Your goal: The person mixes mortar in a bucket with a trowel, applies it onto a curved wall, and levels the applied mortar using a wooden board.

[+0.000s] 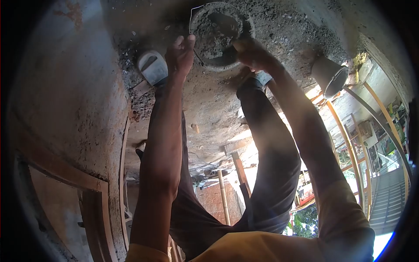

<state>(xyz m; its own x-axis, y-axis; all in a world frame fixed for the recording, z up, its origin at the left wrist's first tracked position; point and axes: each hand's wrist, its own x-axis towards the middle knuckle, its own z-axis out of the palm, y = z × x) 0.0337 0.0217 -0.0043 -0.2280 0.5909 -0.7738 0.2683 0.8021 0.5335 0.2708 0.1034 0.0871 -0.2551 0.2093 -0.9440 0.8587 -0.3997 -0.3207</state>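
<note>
A round bucket (251,28) holding grey, wet-looking mortar (205,32) stands on the dirty floor at the top of the head view. My left hand (180,56) is closed at its left side, on what looks like the thin wire handle (190,22). At the near right rim, my right hand (253,56) is curled with its fingers closed. What sits in those fingers is hidden in shadow. My feet are planted apart on the near side of the bucket, with a light-coloured shoe (153,70) on the left.
Another bucket (325,74) lies tipped on its side at the right. Loose grey rubble (283,35) covers the ground near it. A stained wall (74,87) and a wooden frame (94,181) rise on the left. Wooden poles (349,148) lean at the right.
</note>
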